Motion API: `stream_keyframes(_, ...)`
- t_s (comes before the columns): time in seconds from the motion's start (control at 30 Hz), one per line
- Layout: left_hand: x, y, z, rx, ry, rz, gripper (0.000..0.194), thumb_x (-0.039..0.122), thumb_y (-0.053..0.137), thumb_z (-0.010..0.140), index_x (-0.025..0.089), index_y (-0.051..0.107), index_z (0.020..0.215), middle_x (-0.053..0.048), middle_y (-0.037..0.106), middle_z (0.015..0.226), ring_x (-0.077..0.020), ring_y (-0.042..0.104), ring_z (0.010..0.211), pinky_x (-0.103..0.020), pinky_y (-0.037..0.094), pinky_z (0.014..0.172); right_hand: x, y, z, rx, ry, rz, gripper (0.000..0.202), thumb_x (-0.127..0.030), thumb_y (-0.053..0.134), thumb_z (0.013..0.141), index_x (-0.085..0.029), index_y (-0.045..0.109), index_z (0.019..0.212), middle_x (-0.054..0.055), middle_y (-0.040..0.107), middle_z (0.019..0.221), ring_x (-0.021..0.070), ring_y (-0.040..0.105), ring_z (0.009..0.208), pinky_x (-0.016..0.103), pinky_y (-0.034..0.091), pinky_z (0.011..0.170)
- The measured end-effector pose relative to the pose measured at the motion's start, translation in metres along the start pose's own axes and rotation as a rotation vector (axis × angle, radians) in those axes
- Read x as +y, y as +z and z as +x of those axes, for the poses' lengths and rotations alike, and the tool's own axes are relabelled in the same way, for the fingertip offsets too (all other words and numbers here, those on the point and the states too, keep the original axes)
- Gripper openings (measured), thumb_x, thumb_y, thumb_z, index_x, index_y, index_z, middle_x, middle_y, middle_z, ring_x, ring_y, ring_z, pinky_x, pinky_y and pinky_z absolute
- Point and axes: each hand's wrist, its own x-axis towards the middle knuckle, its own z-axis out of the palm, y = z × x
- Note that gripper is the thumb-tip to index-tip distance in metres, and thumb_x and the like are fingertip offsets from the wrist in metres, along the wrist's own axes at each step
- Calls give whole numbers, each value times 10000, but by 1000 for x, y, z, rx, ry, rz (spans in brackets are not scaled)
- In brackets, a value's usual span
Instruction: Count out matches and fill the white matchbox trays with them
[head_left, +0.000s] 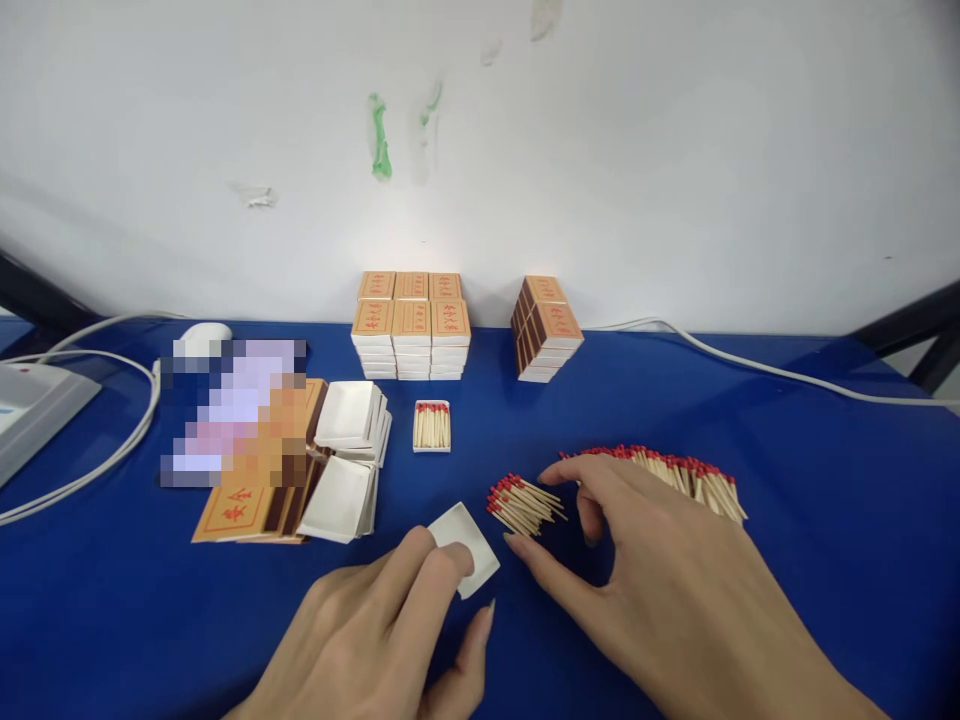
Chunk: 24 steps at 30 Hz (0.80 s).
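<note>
My left hand (390, 610) has its fingers on a white matchbox tray (466, 535), one fingertip inside it and another behind its edge. The thumb of that hand stands apart. Just right of the tray, a small pile of red-tipped matches (521, 505) lies on the blue table. My right hand (660, 560) is open around the right side of this pile, index finger beyond it and thumb on the near side. Behind the right hand spreads a longer row of matches (697, 475), partly hidden by it. A tray filled with matches (432, 427) lies farther back.
Stacked matchboxes (411, 325) stand by the wall, with a smaller stack (547, 330) to their right. White trays (345, 450) and flat matchbox sleeves (240, 505) lie at left, beside a blurred-out area (232, 410). White cables (765, 370) run along the table's back and left side.
</note>
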Motion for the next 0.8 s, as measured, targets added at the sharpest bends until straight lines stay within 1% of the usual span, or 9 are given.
stream_keyframes(0.1, 1, -3, 0, 25, -13, 24, 137, 198, 584, 1038, 196, 599, 1175, 3, 651, 795, -190, 684, 531, -332, 570, 447, -6, 3, -1, 38, -19, -24, 341, -442, 865, 853, -243, 650, 1027, 6, 698, 844, 259, 739, 716, 360, 491, 537)
stream_keyframes(0.2, 1, -5, 3, 46, -17, 39, 132, 207, 554, 1061, 184, 602, 1182, 26, 626, 737, -182, 694, 512, -308, 548, 429, -9, 6, -3, 42, -30, -12, 301, -363, 868, 854, -241, 637, 1003, 13, 685, 852, 261, 737, 726, 352, 479, 509)
stream_keyframes(0.27, 1, -6, 5, 52, -17, 47, 176, 210, 543, 1066, 169, 607, 1225, 20, 640, 745, -182, 719, 540, -296, 556, 444, -8, 6, -3, 7, -46, 36, 237, -306, 844, 882, -244, 642, 989, 15, 681, 864, 254, 735, 744, 347, 496, 525)
stream_keyframes(0.4, 2, -6, 6, 49, -9, 113, 287, 245, 535, 1080, 135, 611, 1334, -32, 716, 848, -193, 745, 591, -322, 609, 493, -1, 6, -1, -75, -106, 163, 136, -230, 789, 945, -250, 677, 1020, 12, 680, 903, 244, 735, 822, 367, 562, 655)
stream_keyframes(0.47, 3, -7, 5, 47, -8, 132, 315, 252, 514, 1095, 129, 606, 1369, -40, 731, 877, -190, 756, 617, -324, 627, 521, 3, 6, 1, -110, -131, 210, 73, -202, 730, 994, -252, 679, 1010, 10, 672, 908, 235, 724, 828, 368, 554, 671)
stream_keyframes(0.53, 4, -7, 4, 44, -6, 148, 341, 257, 493, 1107, 122, 597, 1403, -51, 746, 913, -191, 774, 656, -323, 641, 550, 6, 6, 2, -131, -161, 233, 76, -182, 661, 1042, -249, 679, 1009, 14, 668, 931, 224, 707, 824, 363, 538, 661)
stream_keyframes(0.63, 3, -6, 1, 25, -6, 164, 415, 275, 520, 1104, 95, 575, 1473, -75, 761, 960, -209, 792, 690, -337, 645, 551, 9, 5, 2, -131, -257, 206, 122, -169, 595, 1079, -238, 690, 1047, 28, 676, 991, 226, 685, 859, 382, 557, 709)
stream_keyframes(0.7, 1, -5, -1, 5, -18, 158, 488, 285, 550, 1090, 69, 545, 1527, -82, 759, 955, -221, 790, 683, -351, 641, 530, 10, 5, 2, -123, -326, 149, 145, -153, 576, 1079, -233, 696, 1071, 35, 684, 1011, 240, 673, 881, 406, 572, 746)
stream_keyframes(0.8, -2, -4, -1, -21, -28, 160, 550, 289, 563, 1077, 42, 507, 1565, -79, 749, 929, -228, 774, 644, -371, 634, 499, 14, 6, 1, -112, -357, 57, 163, -132, 566, 1064, -227, 696, 1085, 46, 683, 1018, 260, 656, 895, 433, 580, 762)
